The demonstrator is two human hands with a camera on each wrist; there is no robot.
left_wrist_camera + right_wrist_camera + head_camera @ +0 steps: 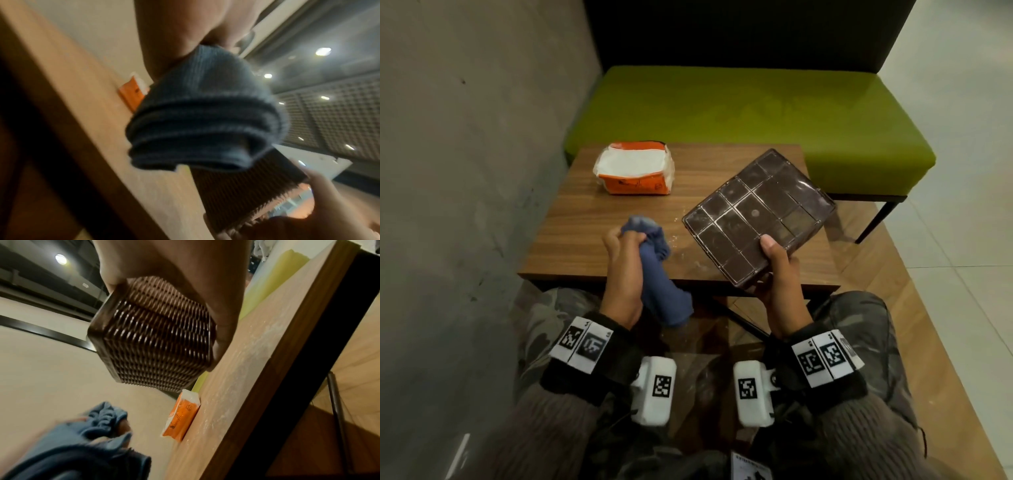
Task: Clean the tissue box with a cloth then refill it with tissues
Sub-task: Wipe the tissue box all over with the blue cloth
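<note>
The dark brown woven tissue box [756, 212] is tilted above the table's right side, its dusty gridded underside facing up. My right hand [777, 267] grips its near corner, thumb on the underside; the woven wall [156, 337] fills the right wrist view. My left hand [625, 260] clutches a bunched blue cloth [661, 274] at the table's near edge, left of the box and apart from it. The cloth [203, 116] hangs folded below the fist. An orange and white tissue pack [635, 168] lies at the table's far left.
The small wooden table [592, 219] carries white dust specks near its front middle. A green bench seat [756, 109] stands behind it, a grey wall [465, 137] close on the left. My knees sit under the near edge.
</note>
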